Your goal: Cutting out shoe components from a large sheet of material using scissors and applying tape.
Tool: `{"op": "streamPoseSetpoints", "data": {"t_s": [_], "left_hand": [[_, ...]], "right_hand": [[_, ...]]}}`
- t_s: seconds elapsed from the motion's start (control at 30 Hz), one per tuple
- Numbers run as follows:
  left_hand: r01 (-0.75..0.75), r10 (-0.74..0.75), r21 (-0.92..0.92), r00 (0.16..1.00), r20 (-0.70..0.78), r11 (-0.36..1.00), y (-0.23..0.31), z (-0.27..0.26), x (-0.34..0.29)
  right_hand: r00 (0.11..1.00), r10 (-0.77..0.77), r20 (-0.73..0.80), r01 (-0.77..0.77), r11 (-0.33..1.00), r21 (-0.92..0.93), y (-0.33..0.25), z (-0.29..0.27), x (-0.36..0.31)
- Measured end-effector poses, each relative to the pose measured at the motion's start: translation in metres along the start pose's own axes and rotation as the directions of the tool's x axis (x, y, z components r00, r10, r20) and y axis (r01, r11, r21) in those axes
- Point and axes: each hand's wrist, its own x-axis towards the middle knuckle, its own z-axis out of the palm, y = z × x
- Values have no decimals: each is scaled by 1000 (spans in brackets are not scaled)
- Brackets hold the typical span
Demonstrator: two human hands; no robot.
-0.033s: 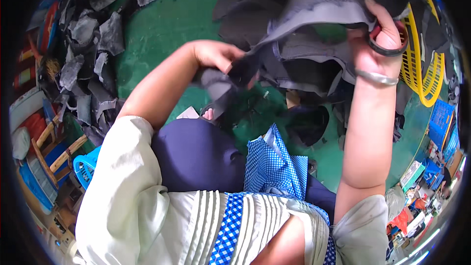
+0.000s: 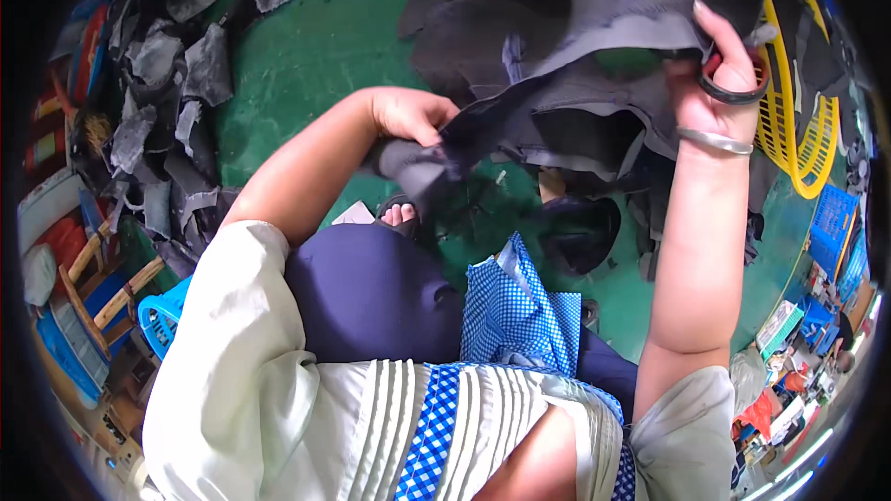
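A large dark grey fabric piece (image 2: 640, 32) with a paler underside is stretched between my two hands above the green floor. My left hand (image 2: 408, 116) is closed on its narrow, bunched left end, thumb on top. At its right edge my right hand (image 2: 710, 83) grips the cloth, thumb raised and the other fingers mostly hidden. A red and black loop handle (image 2: 733, 95), like that of scissors, hangs around that hand; any blades are out of sight. Under the stretched piece lies more dark cloth (image 2: 594, 134) with cut openings.
Grey fabric scraps (image 2: 153, 60) are heaped at the left. A yellow plastic basket (image 2: 803, 148) stands at the right, blue crates (image 2: 835, 223) beyond it. Wooden stool legs (image 2: 111, 301) and a blue basket (image 2: 162, 315) are near my left side. Blue checked cloth (image 2: 520, 315) covers my lap.
My left hand has shifted slightly down and left with its end of the fabric. The raised part of the cloth has swung a little, uncovering more of the toes below.
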Motion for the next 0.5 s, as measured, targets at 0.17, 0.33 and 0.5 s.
{"op": "streamPoseSetpoints", "data": {"t_s": [0.17,0.33,0.5], "left_hand": [[89,-48,59,867,-497,994,24,20,7],[449,316,808,758,-570,381,37,14,34],[415,267,632,655,-707,655,38,14,25]], "right_hand": [[926,-221,-307,193,974,-121,5,-144,13],[484,-224,-846,-55,957,-285,47,-258,-34],[951,253,-179,-310,748,-586,81,-180,-126]]}}
